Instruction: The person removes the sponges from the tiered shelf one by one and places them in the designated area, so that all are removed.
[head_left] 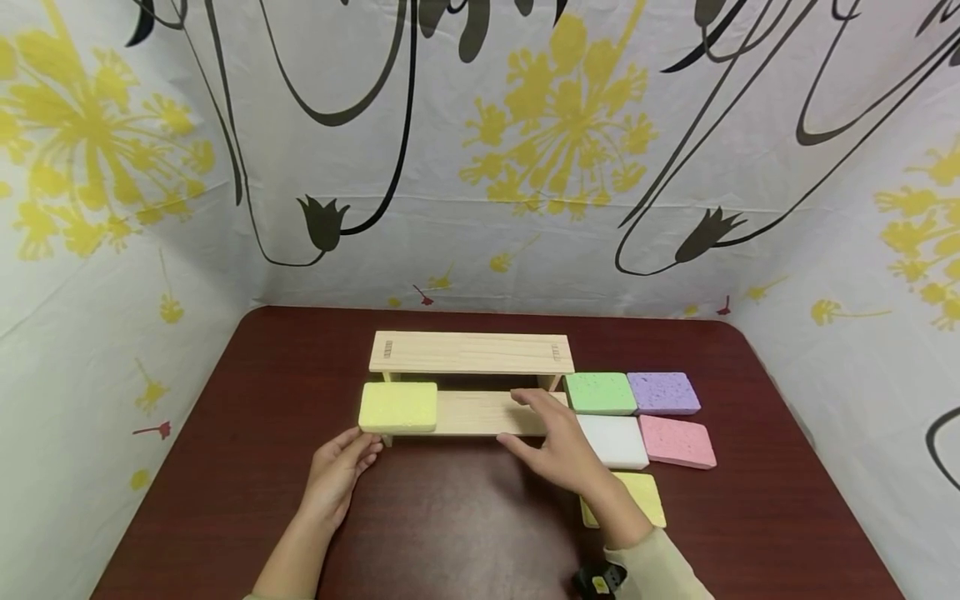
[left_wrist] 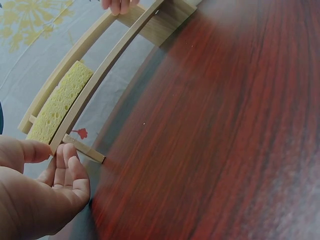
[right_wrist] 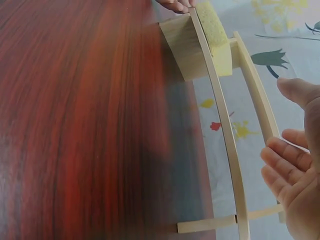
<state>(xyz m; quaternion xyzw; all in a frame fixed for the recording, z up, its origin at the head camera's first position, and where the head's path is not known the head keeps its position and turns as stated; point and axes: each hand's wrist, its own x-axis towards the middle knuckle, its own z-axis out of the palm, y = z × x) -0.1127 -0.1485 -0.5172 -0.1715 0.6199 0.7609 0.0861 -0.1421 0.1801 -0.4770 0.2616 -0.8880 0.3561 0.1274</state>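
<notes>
A two-step wooden shelf [head_left: 502, 414] stands on the table, and a yellow sponge [head_left: 397, 407] lies flat on the left end of its lower step. My left hand [head_left: 335, 471] pinches that step's front left corner. In the left wrist view its thumb [left_wrist: 37, 151] is at the board's end beside the sponge, the fingers curled below. Over the right part of the lower step is my right hand [head_left: 558, 446], thumb and fingers spread, holding nothing. The right wrist view shows its palm [right_wrist: 305, 187] beside the shelf's boards.
Right of the shelf lie a green sponge [head_left: 600, 393], a purple sponge [head_left: 663, 392], a white sponge [head_left: 615, 442] and a pink sponge [head_left: 677, 442]. Another yellow sponge [head_left: 641, 496] is partly hidden by my right forearm. Patterned cloth [head_left: 450, 167] surrounds the dark red table [head_left: 435, 533].
</notes>
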